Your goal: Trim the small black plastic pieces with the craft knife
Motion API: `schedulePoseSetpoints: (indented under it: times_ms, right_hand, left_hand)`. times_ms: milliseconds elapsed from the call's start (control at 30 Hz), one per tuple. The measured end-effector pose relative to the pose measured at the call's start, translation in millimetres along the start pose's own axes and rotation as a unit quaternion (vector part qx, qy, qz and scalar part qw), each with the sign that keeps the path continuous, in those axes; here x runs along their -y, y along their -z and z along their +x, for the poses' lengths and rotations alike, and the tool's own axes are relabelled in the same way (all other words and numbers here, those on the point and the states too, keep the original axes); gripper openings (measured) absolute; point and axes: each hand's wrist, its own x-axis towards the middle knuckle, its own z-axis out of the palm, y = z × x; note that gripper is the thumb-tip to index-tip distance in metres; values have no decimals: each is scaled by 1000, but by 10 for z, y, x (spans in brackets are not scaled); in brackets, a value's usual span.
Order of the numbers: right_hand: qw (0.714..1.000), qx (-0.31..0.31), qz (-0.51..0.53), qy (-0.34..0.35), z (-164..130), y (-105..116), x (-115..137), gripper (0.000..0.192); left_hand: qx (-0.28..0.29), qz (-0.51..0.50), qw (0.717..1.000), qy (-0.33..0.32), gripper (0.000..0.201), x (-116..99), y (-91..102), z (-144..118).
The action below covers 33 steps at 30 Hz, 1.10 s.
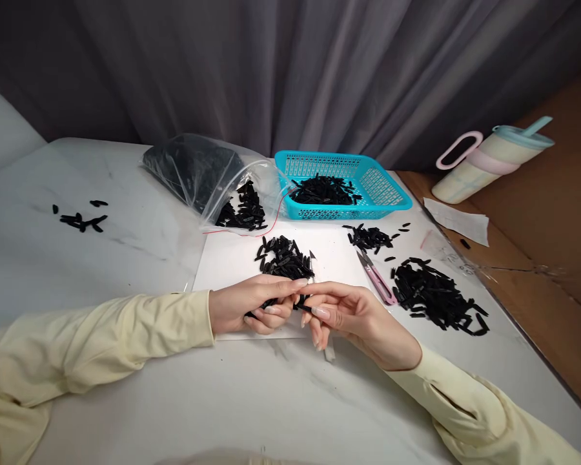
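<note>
My left hand [261,302] is closed around a few small, elongated black pieces, one dark end [250,314] showing below its fingers. Close beside it, my right hand [356,316] pinches a slim black piece [303,307] between thumb and fingers. The two hands meet at the fingertips. Just beyond them, a heap of the same black pieces [285,255] lies on a white sheet [232,261]. A thin tool with a pointed dark tip [312,255] lies by the heap, mostly hidden by my hands. Pink-handled thread snips [381,284] rest to the right.
Behind the sheet stands a blue perforated basket [348,212] holding black pieces. A clear plastic bag [193,171] spills more at its left. Other piles lie right [430,294] and far left [82,223]. A tumbler [484,165] stands on cardboard at the right.
</note>
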Motion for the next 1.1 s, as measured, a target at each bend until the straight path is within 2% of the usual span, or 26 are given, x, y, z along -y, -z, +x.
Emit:
schedulePoseSetpoints:
  times_ms: [267,500,1100]
  right_hand:
    - [998,-43,-25,38,-7,-36,16,9]
    - [988,-85,-88,89,-39,-48,9,9]
    - [984,-69,-132,94,-63,-35,8,13]
  left_hand:
    - [31,47,998,-15,28,25,-25,-28]
    - [32,47,998,-1,31,18,-9,-14]
    - [2,24,1000,0,19,28,3,-18]
